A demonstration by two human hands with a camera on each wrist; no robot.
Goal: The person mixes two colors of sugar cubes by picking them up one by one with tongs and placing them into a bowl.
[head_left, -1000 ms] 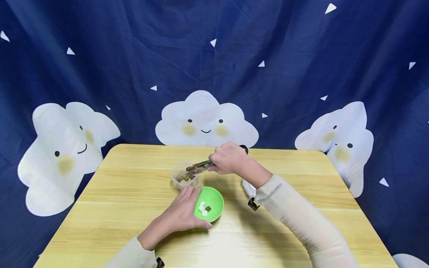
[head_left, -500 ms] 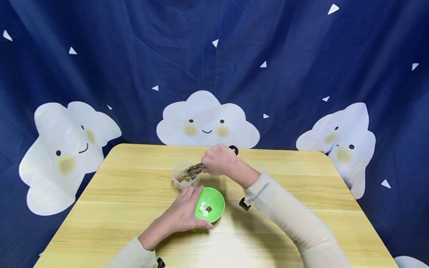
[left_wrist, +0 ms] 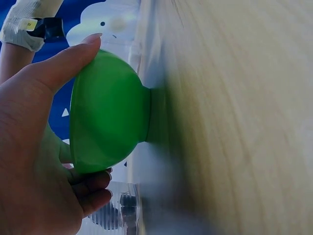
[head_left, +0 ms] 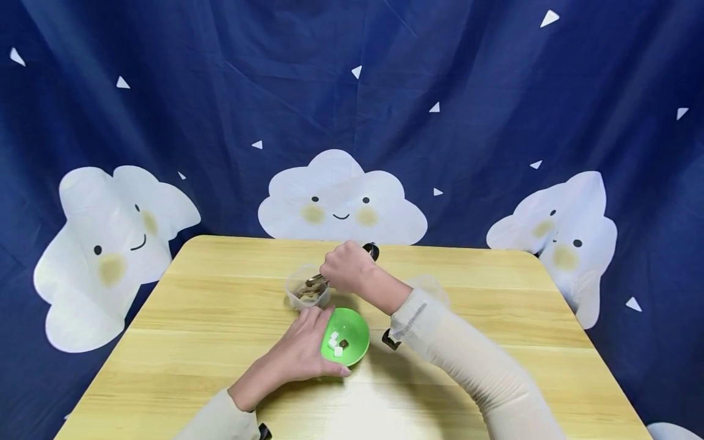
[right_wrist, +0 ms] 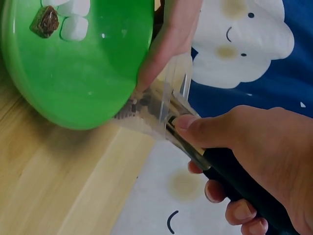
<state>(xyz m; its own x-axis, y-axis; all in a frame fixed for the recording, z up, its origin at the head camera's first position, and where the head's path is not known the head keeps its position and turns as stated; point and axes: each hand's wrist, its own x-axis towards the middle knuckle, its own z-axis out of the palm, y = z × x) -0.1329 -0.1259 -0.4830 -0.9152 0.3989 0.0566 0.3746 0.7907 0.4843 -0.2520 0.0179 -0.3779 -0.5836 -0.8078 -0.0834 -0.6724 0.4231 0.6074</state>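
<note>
Right grip (head_left: 348, 267) clamped on tongs (head_left: 316, 281), clear plastic (head_left: 432, 286) to its right; left grip (head_left: 304, 348), clamped on bowl (head_left: 354, 327), just before tub (head_left: 297, 302)

Fingers (right_wrist: 215, 191) hold tongs (right_wrist: 234, 176) that seemingly enter container (right_wrist: 152, 120).

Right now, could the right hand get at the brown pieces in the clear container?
Probably yes: the right hand holds tongs reaching into the uncovered container, and the left hand, gripping the green bowl, leaves the way free.
</note>
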